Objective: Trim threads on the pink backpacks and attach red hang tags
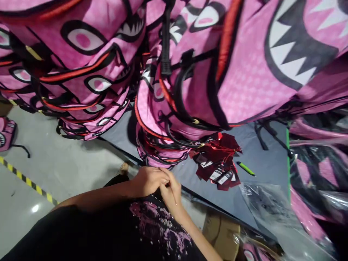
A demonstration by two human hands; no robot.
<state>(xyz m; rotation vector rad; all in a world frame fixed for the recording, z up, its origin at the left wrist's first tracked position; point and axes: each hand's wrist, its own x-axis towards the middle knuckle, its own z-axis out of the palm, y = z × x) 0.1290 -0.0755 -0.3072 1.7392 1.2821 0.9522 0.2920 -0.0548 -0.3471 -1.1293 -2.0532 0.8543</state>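
Note:
My left hand point(149, 181) and my right hand point(172, 190) meet in front of my dark top, at the table's near edge. Fingers of both hands are bent and pressed together. Whatever may lie between them is too small or hidden to make out. Just beyond my hands stands a stack of pink backpacks point(160, 127) with shark-tooth mouths, eyes, red piping and black straps. To the right of the stack lies a pile of dark red hang tags point(217, 163) with red strings, some showing white labels. A green pen-like tool point(246, 169) rests beside the tags.
Another stack of pink backpacks point(89, 87) rises at the left. Clear plastic bags point(266, 203) and plastic-wrapped backpacks point(318, 166) occupy the grey table's right side. Below is a cardboard box point(221, 230). Yellow-black tape point(29, 183) marks the floor, near another pink bag point(7, 134).

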